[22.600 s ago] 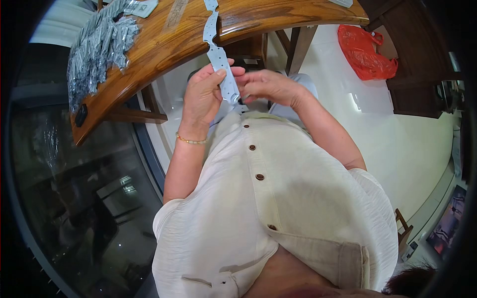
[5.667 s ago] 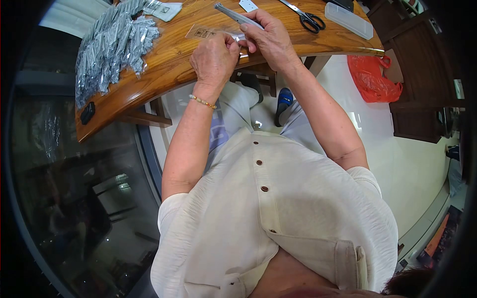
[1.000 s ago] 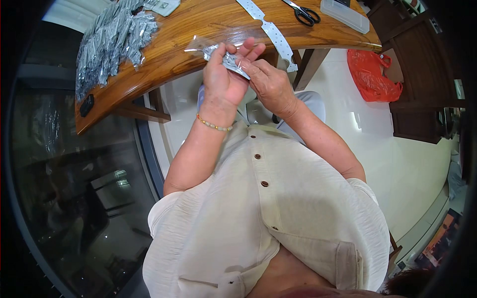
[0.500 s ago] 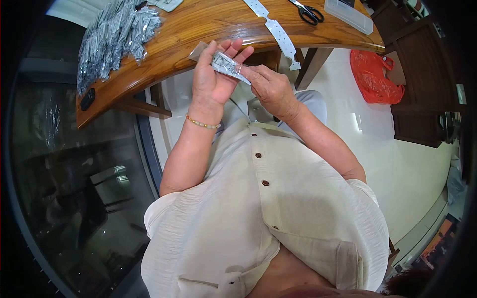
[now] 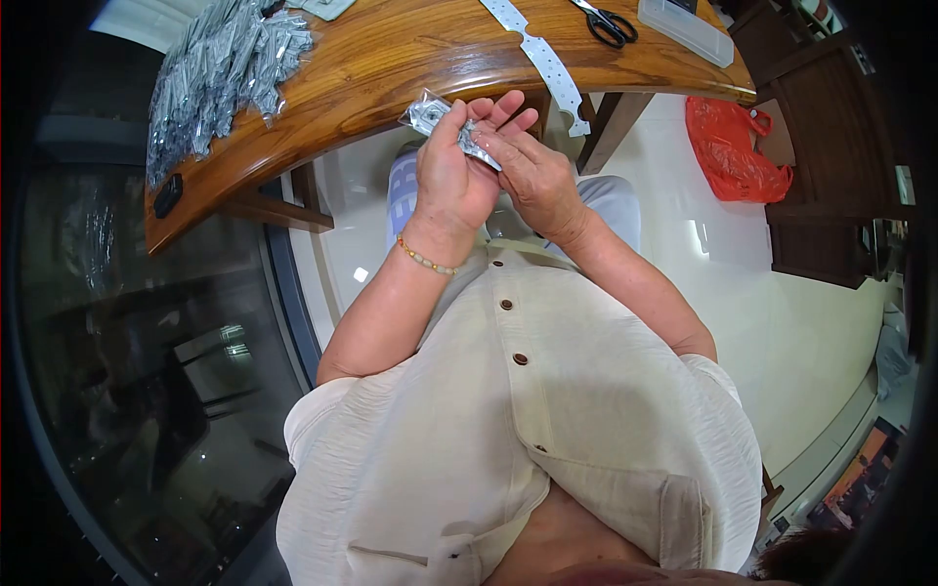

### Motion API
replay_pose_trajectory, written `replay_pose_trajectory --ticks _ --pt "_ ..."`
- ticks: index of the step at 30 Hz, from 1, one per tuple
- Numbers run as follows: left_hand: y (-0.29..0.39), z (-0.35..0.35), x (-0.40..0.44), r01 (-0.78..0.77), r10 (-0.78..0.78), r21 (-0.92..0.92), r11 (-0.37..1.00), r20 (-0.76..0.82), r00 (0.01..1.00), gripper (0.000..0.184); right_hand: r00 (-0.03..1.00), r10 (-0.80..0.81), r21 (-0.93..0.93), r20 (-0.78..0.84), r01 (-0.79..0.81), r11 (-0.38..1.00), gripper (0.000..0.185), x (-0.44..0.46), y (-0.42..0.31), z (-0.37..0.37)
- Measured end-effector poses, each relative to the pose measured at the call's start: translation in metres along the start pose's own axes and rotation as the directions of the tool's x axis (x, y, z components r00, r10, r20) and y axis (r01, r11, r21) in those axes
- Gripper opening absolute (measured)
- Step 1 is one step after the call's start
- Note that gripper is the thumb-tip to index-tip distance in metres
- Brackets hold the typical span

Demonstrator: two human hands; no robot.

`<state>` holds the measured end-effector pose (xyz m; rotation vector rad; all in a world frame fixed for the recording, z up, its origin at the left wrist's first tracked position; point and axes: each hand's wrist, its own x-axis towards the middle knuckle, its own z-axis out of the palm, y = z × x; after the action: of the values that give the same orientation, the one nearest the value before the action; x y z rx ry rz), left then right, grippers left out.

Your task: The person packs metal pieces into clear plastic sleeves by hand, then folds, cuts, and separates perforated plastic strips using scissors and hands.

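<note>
A small clear plastic packet (image 5: 427,114) with grey and white contents lies across my left hand (image 5: 456,176), palm up, its thumb pressing on the packet. The fingers of my right hand (image 5: 540,183) press on the packet's near end from the right, so both hands hold it. The packet's middle is partly covered by my fingers. Beyond my hands, a pale blue dotted strip (image 5: 552,73) with notched edges lies on the wooden table (image 5: 391,73) and hangs over its front edge.
A heap of grey packets in clear wrap (image 5: 220,83) covers the table's left end, beside a small black object (image 5: 168,196). Black-handled scissors (image 5: 611,29) and a clear plastic box (image 5: 686,32) lie at the right. A red bag (image 5: 733,151) sits on the floor.
Compared with half a second ago, my left hand has moved right with the packet, and its thumb has closed over it. Earlier, a grey tool was in my right hand; it is no longer there.
</note>
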<state>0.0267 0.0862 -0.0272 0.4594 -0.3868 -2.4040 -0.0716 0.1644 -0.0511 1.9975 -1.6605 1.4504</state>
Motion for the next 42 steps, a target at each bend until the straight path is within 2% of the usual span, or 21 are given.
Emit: replay_pose_trajectory --ticks 2,5,9,10,14,15,17,18,19,22,25,29,32,33,34,36,37,38,39,41,42 --pt "0.008 -0.003 0.006 0.028 -0.028 -0.016 0.999 0.029 0.999 0.030 0.998 0.036 -0.041 0.057 -0.034 0.999 0.044 0.005 -0.001 -0.003" --pt "0.026 0.007 0.011 -0.041 0.035 0.095 0.995 0.065 0.997 0.033 0.992 -0.124 -0.092 0.002 0.124 0.988 0.046 0.032 -0.001 -0.012" --pt "0.061 -0.004 0.019 0.091 -0.113 0.098 0.991 0.259 0.959 0.043 0.937 -0.279 -0.140 0.209 0.311 0.940 0.035 0.036 -0.006 -0.032" --pt "0.070 -0.003 0.018 0.048 -0.071 0.132 0.990 0.174 0.982 0.045 0.938 -0.288 -0.135 0.194 0.317 0.939 0.031 0.033 -0.004 -0.040" --pt "0.087 -0.011 0.011 0.024 -0.066 0.250 0.968 0.163 0.984 0.045 0.988 0.001 0.028 0.154 -0.006 1.000 0.022 0.014 0.023 -0.056" --pt "0.084 -0.009 0.011 0.009 -0.053 0.259 0.966 0.165 0.985 0.045 0.951 0.247 0.231 0.188 -0.287 0.930 0.022 0.018 0.020 -0.054" --pt "0.074 -0.003 0.012 -0.025 -0.025 0.280 0.960 0.173 0.985 0.045 0.693 0.609 0.533 0.385 -0.706 0.466 0.024 0.040 0.002 -0.047" --pt "0.070 0.005 0.012 -0.051 -0.005 0.311 0.949 0.177 0.984 0.045 0.635 0.600 0.616 0.487 -0.737 0.279 0.031 0.052 -0.006 -0.041" --pt "0.065 0.004 0.017 -0.091 0.031 0.286 0.954 0.207 0.978 0.047 0.632 0.516 0.588 0.578 -0.761 0.275 0.041 0.057 -0.005 -0.035" --pt "0.072 0.007 0.016 -0.131 0.070 0.284 0.950 0.213 0.974 0.050 0.530 0.452 0.557 0.718 -0.826 0.084 0.026 0.064 -0.012 -0.015" --pt "0.083 0.003 -0.001 -0.163 0.141 0.329 0.930 0.090 0.986 0.043 0.557 0.448 0.578 0.699 -0.809 0.106 0.021 0.069 -0.009 -0.001" --pt "0.098 -0.002 -0.022 -0.229 0.338 0.644 0.730 -0.049 0.940 0.026 0.524 0.358 0.520 0.773 -0.846 0.116 0.032 0.078 -0.002 0.020" --pt "0.144 0.004 -0.015 -0.243 0.572 0.829 0.504 -0.109 0.813 0.012 0.551 0.289 0.517 0.783 -0.835 0.190 0.047 0.086 -0.015 0.023" --pt "0.174 -0.002 -0.006 -0.295 0.649 0.865 0.405 -0.044 0.759 0.010 0.544 0.279 0.500 0.792 -0.839 0.215 0.047 0.084 -0.014 0.021" --pt "0.212 -0.008 0.006 -0.255 0.727 0.963 0.091 0.111 0.678 0.011 0.538 0.272 0.486 0.798 -0.841 0.239 0.047 0.081 -0.010 0.018" --pt "0.276 0.003 0.022 -0.196 0.777 0.979 -0.063 0.171 0.606 0.015 0.492 0.280 0.442 0.824 -0.868 0.226 0.039 0.073 -0.006 0.004" --pt "0.330 -0.007 0.037 0.080 0.745 0.923 -0.378 0.251 0.618 0.034 0.470 0.297 0.419 0.831 -0.881 0.221 0.038 0.067 -0.001 0.000" --pt "0.355 -0.001 0.043 0.161 0.705 0.789 -0.593 0.413 0.576 0.046 0.441 0.326 0.391 0.836 -0.896 0.208 0.037 0.055 0.004 -0.006" --pt "0.402 -0.023 0.055 0.106 0.609 0.754 -0.649 0.431 0.665 0.055 0.403 0.368 0.357 0.838 -0.915 0.188 0.036 0.039 0.007 -0.015" --pt "0.430 -0.009 0.055 0.383 0.648 0.724 -0.574 0.115 0.753 0.062 0.353 0.458 0.279 0.816 -0.934 0.223 0.035 0.010 0.021 -0.039" --pt "0.406 -0.001 0.047 0.474 0.760 0.650 -0.594 0.260 0.596 0.067 0.317 0.559 0.223 0.767 -0.947 0.231 0.038 -0.006 0.031 -0.055"
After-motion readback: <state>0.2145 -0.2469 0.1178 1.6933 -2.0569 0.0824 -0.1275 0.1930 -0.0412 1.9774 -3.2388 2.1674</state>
